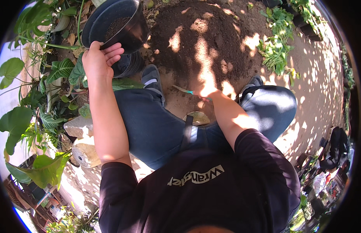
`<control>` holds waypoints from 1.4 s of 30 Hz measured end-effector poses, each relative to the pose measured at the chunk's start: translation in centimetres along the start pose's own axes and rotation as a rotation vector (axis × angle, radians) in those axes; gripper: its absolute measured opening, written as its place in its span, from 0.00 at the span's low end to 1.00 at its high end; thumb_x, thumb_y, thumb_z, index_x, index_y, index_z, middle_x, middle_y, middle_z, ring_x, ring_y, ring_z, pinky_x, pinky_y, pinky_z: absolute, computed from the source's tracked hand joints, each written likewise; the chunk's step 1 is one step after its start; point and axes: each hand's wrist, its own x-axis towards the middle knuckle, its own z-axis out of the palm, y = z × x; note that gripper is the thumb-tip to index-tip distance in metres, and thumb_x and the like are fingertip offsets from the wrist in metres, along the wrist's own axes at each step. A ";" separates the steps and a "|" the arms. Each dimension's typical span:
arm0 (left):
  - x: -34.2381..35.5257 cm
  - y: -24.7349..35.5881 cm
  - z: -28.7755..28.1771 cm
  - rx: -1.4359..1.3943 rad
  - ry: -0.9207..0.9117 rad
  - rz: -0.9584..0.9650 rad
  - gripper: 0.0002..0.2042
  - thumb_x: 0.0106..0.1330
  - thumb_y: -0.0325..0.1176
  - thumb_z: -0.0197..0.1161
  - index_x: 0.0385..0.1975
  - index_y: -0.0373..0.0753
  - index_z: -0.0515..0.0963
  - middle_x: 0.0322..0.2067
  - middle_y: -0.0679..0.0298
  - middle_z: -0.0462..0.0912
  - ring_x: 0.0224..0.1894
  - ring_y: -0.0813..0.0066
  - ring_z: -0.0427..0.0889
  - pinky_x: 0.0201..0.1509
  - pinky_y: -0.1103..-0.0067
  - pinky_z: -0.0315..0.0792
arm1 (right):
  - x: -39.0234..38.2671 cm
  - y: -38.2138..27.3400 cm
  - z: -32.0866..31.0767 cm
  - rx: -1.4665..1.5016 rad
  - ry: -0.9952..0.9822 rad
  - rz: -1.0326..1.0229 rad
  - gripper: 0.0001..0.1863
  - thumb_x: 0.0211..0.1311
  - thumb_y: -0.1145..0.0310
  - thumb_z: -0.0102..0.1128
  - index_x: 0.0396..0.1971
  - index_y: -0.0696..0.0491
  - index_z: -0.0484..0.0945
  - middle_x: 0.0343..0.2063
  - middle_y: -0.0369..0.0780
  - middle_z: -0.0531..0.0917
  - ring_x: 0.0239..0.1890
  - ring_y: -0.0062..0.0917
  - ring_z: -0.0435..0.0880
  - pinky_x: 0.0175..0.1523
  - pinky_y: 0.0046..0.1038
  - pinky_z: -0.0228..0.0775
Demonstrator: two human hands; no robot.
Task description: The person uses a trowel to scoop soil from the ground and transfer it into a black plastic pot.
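My left hand [99,61] grips the near rim of a black plastic plant pot [137,34], fingers curled over its edge. The pot tilts toward me, with some dark soil [117,27] inside. Lower down, between my knees, my right hand [207,94] is closed on a small hand tool [182,89] with a teal handle. Its narrow, pale end points left, over the ground near my left shoe; the exact kind of tool is too small to tell. Beneath the held pot stand more black pots [130,65], nested in one another. A broad mound of dark soil [180,42] lies ahead of my feet.
Green leafy plants [278,52] lie in a heap right of the mound. Large-leaved plants [17,124] crowd my left side, along with pale stone blocks [85,151]. A round pale object [198,117] sits between my legs. Black containers [308,29] line the far right.
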 end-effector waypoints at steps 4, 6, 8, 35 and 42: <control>0.1 -1.8 0.3 -0.050 0.013 -0.092 0.12 0.57 0.29 0.44 0.33 0.24 0.66 0.26 0.45 0.79 0.21 0.63 0.81 0.19 0.81 0.74 | -0.4 1.9 -0.7 -0.082 -0.029 -0.013 0.21 0.53 0.49 0.57 0.23 0.55 0.76 0.16 0.38 0.77 0.16 0.23 0.74 0.24 0.28 0.67; 0.6 -1.8 0.3 -0.012 -0.029 -0.101 0.11 0.57 0.29 0.44 0.32 0.25 0.66 0.25 0.45 0.79 0.21 0.63 0.81 0.20 0.81 0.74 | -0.2 2.4 -1.3 -0.119 -0.048 -0.008 0.21 0.52 0.49 0.57 0.24 0.55 0.77 0.16 0.38 0.77 0.16 0.23 0.74 0.24 0.28 0.67; 1.3 -2.0 0.5 0.028 -0.043 -0.098 0.11 0.57 0.28 0.44 0.32 0.25 0.67 0.25 0.45 0.79 0.21 0.64 0.81 0.20 0.81 0.73 | -0.6 2.8 -2.0 -0.149 -0.060 0.001 0.21 0.52 0.49 0.57 0.24 0.55 0.77 0.17 0.38 0.77 0.16 0.23 0.74 0.24 0.27 0.67; 2.6 -0.1 1.7 0.068 -0.148 -0.046 0.09 0.59 0.29 0.46 0.30 0.28 0.68 0.23 0.47 0.79 0.18 0.67 0.79 0.21 0.83 0.71 | -3.3 3.9 -10.3 -0.570 -0.436 0.286 0.20 0.49 0.49 0.60 0.30 0.53 0.79 0.17 0.39 0.78 0.19 0.23 0.76 0.26 0.25 0.69; 3.0 -0.4 2.4 0.076 -0.162 -0.082 0.08 0.59 0.29 0.46 0.30 0.30 0.67 0.22 0.48 0.79 0.17 0.68 0.78 0.19 0.83 0.70 | -2.8 5.9 -13.0 -0.586 -0.402 0.368 0.20 0.48 0.50 0.61 0.32 0.52 0.80 0.17 0.40 0.78 0.19 0.23 0.76 0.27 0.25 0.69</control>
